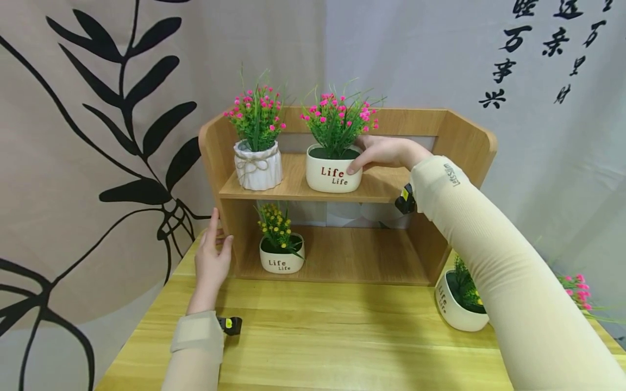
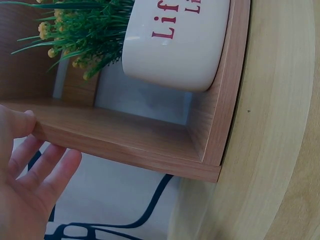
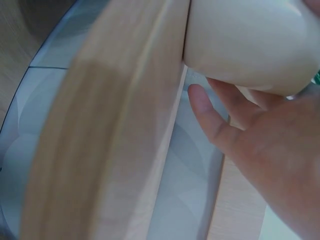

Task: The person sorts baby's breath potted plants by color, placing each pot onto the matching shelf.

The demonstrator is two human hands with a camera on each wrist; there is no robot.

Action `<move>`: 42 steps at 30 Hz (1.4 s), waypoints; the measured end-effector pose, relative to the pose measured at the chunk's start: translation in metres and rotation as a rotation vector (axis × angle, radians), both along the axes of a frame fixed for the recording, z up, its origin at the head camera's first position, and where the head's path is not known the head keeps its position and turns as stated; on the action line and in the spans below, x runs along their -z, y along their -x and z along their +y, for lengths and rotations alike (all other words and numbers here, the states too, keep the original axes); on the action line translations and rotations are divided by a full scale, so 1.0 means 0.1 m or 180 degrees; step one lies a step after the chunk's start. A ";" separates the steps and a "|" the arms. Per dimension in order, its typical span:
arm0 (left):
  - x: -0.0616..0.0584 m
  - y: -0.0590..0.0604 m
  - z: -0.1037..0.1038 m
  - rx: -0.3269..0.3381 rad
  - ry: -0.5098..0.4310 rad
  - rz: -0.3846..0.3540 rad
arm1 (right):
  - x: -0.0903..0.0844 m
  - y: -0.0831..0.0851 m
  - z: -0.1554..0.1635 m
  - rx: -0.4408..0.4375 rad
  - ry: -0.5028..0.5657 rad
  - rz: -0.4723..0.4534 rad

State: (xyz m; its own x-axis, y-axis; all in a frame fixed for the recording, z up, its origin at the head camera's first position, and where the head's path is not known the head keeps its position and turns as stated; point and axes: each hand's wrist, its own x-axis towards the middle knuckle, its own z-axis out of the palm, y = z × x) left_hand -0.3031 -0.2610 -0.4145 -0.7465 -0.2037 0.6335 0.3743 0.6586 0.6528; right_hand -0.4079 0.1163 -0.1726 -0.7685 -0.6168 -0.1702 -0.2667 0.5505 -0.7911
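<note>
A white oval flowerpot with pink flowers and red "Life" lettering stands on the upper board of a wooden shelf unit. My right hand holds its right end, thumb on the front and fingers behind. In the right wrist view the pot meets the board, and some fingertips are hidden. My left hand is at the unit's left side panel. The left wrist view shows its thumb against the panel's front edge and fairly straight fingers along the outer face.
A white ribbed pot tied with twine, holding pink flowers, stands upper left. Below it is a small "Life" pot with yellow flowers. Another white pot stands on the table, right of the unit, with pink flowers beyond the right sleeve.
</note>
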 end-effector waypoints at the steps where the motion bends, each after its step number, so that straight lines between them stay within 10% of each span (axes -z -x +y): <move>1: 0.00 0.00 0.00 0.0005 -0.0004 0.0001 | 0.00 -0.01 0.00 0.0004 0.0001 0.0001; 42: 0.04 0.05 -0.02 -0.0007 -0.0026 -0.0027 | 0.05 -0.17 0.39 -0.0294 0.0162 -0.0016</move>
State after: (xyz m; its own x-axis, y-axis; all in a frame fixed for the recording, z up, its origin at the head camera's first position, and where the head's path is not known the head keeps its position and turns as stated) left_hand -0.3084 -0.2626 -0.4182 -0.7515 -0.2103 0.6253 0.3673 0.6540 0.6614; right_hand -0.3907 0.1557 -0.1774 -0.7071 -0.6931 -0.1404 -0.3105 0.4827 -0.8189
